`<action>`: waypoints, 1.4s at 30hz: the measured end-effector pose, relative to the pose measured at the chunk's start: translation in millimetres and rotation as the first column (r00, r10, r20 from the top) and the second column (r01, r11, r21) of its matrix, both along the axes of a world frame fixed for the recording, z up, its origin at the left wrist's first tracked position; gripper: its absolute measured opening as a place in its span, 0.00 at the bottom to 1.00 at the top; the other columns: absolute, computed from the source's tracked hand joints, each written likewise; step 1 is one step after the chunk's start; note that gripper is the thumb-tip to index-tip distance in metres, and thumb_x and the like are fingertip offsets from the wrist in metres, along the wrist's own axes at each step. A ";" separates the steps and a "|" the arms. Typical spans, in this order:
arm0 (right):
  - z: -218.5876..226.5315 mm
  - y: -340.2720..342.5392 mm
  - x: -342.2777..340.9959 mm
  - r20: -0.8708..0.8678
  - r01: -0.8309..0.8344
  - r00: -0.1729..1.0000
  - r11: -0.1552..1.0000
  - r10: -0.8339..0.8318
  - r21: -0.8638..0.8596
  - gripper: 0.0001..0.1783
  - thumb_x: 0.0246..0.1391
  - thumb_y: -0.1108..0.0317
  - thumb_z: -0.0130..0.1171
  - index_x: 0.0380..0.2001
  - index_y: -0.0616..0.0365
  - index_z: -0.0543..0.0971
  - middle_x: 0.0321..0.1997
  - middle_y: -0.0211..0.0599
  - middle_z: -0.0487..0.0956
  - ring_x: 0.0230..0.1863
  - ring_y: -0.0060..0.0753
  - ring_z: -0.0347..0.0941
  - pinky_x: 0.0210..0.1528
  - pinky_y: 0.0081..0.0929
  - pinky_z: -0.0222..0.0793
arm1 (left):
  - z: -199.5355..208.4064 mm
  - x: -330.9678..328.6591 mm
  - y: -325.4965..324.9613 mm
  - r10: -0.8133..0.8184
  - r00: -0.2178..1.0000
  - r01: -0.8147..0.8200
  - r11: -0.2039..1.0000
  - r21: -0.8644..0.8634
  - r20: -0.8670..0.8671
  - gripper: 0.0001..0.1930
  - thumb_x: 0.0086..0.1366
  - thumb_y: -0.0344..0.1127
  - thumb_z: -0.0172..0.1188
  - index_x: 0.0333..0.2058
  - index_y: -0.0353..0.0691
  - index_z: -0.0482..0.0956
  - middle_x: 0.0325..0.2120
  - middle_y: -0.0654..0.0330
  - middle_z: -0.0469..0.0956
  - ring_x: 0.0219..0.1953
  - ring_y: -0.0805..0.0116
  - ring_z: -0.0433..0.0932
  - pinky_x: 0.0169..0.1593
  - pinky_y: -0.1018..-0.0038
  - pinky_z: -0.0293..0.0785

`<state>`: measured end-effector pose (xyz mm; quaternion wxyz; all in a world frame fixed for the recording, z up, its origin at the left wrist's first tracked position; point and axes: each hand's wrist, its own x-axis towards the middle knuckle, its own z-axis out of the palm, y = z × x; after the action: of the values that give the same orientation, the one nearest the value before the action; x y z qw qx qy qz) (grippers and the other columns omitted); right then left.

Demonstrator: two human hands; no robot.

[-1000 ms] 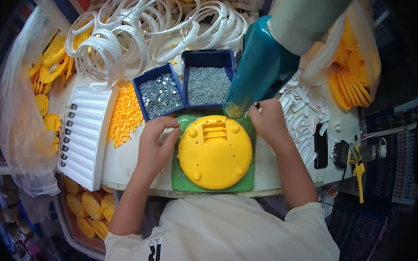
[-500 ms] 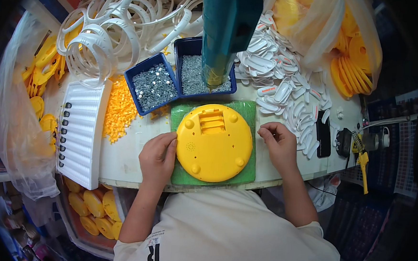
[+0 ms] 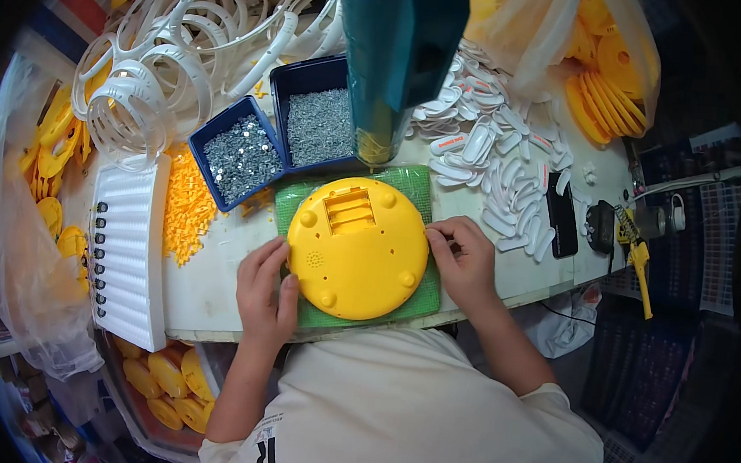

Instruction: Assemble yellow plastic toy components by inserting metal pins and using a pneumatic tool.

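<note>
A round yellow plastic housing (image 3: 357, 269) lies with its open battery compartment up on a green mat (image 3: 424, 308). It has several round feet and small holes. My left hand (image 3: 265, 291) is at its left rim, thumb apart from the fingers, with nothing visible in it. My right hand (image 3: 467, 267) has thumb and forefinger brought together at the right rim, gripping or pressing the edge; anything small between the fingertips is hidden. Just beyond the housing, the tip of a teal electric screwdriver (image 3: 397, 80) points down.
Behind stand blue bins (image 3: 297, 161) of small screws. Orange plastic bits (image 3: 187, 212) and a white ribbed tray (image 3: 124, 242) are at left, white rings (image 3: 132, 102) beyond. White oval parts (image 3: 509, 185), a phone (image 3: 561, 216) and a bag of yellow parts (image 3: 607, 102) occupy the right.
My right hand has come in to the housing's right rim. My left thumb has spread away from its fingers. The whole view has shifted slightly, and the housing looks turned a little counterclockwise.
</note>
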<state>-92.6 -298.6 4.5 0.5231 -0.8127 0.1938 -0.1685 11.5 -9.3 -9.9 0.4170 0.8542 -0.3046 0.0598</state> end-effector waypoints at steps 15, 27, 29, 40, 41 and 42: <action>12.2 -6.9 9.7 0.099 0.045 0.995 0.972 -0.023 -0.230 0.08 0.64 0.77 0.62 0.44 0.64 0.86 0.37 0.35 0.82 0.34 0.20 0.78 0.32 0.18 0.72 | 30.0 158.8 -87.4 -0.137 0.958 0.050 0.944 0.326 0.252 0.09 0.62 0.36 0.72 0.41 0.45 0.87 0.55 0.57 0.80 0.67 0.50 0.70 0.66 0.52 0.67; 43.8 -7.1 159.5 0.179 -0.208 0.889 0.719 0.422 -0.663 0.08 0.52 0.71 0.69 0.36 0.60 0.83 0.38 0.45 0.83 0.41 0.53 0.81 0.43 0.42 0.78 | 33.9 159.2 -77.8 -0.144 0.946 0.087 0.976 0.200 0.290 0.08 0.60 0.34 0.73 0.34 0.40 0.84 0.47 0.57 0.83 0.57 0.51 0.78 0.60 0.55 0.71; 39.2 -0.9 180.7 0.026 -0.304 0.890 0.634 0.456 -0.711 0.10 0.49 0.67 0.70 0.34 0.58 0.83 0.40 0.47 0.84 0.43 0.57 0.81 0.44 0.47 0.77 | 41.5 146.8 -73.0 -0.117 0.974 0.096 0.988 0.117 0.194 0.08 0.60 0.33 0.73 0.35 0.39 0.84 0.45 0.56 0.84 0.53 0.51 0.79 0.58 0.56 0.73; 25.7 -13.3 196.3 0.075 -0.336 0.890 0.759 0.450 -0.558 0.09 0.53 0.71 0.67 0.39 0.55 0.83 0.36 0.40 0.84 0.37 0.46 0.83 0.40 0.39 0.78 | 39.1 22.2 -0.2 -0.082 0.891 -0.044 0.963 -0.265 -0.446 0.05 0.68 0.25 0.66 0.42 0.33 0.84 0.40 0.59 0.85 0.44 0.72 0.81 0.52 0.74 0.76; 28.0 -14.0 195.8 0.044 -0.338 0.901 0.762 0.432 -0.553 0.09 0.53 0.71 0.67 0.39 0.56 0.83 0.36 0.40 0.83 0.36 0.44 0.82 0.40 0.37 0.78 | 37.5 15.8 2.5 -0.077 0.884 -0.041 0.969 -0.242 -0.461 0.05 0.68 0.23 0.66 0.41 0.33 0.84 0.40 0.59 0.85 0.44 0.72 0.81 0.52 0.74 0.76; 31.7 -14.7 194.2 0.011 -0.339 0.911 0.765 0.412 -0.547 0.09 0.54 0.71 0.68 0.39 0.56 0.83 0.35 0.40 0.83 0.36 0.42 0.82 0.40 0.35 0.78 | 35.9 9.7 3.7 -0.076 0.883 -0.044 0.969 -0.243 -0.464 0.05 0.68 0.23 0.66 0.41 0.33 0.84 0.40 0.59 0.85 0.44 0.72 0.81 0.52 0.74 0.76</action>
<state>101.6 -313.3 36.2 0.3108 -0.9348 -0.0623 -0.1602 21.2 -5.6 26.0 0.5815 0.7822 -0.1917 -0.1148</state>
